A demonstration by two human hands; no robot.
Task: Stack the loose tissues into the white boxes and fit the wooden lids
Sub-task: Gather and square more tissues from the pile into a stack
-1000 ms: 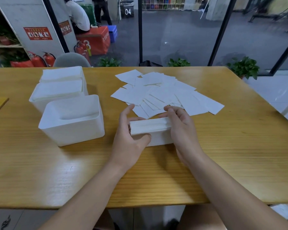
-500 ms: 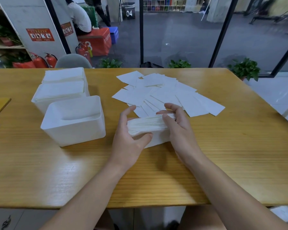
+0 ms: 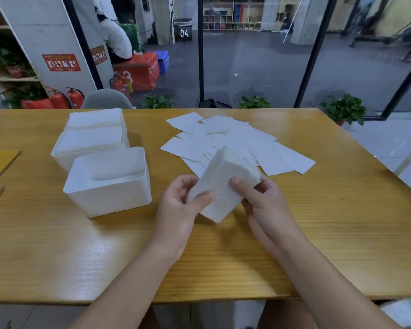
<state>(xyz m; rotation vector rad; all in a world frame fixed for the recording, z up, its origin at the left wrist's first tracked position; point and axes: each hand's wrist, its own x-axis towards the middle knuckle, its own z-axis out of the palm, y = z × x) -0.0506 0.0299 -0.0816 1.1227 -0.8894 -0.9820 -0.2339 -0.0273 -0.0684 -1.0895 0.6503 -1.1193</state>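
We note three white rectangular plastic boxes on the yellow wooden tabletop (image 3: 318,233), grouped at about 10 o'clock from the hands. The farthest box (image 3: 94,118) and the middle box (image 3: 90,144) each show white tissue up to the rim, so we judge them filled. The nearest box (image 3: 108,180) shows only a low layer of tissue, so it is partly filled at best. None of the three carries a lid. Flat pieces of light wood (image 3: 0,162) lie at the tabletop's edge at 9 o'clock; we take them for the lids, not yet fitted.

A spread of loose white tissue sheets (image 3: 235,143) lies at 12 o'clock, well short of being cleared. We judge the task roughly half done: the third box, the loose sheets and all lids remain.

The thick squared stack of white tissues (image 3: 220,186) is held tilted above the tabletop, between both hands. The left hand (image 3: 178,210) grips its lower left edge, thumb on top. The right hand (image 3: 261,200) grips its right side, thumb pressed on the upper face, fingers curled beneath. The stack's lowest corner is near the wood; whether it touches we cannot tell.
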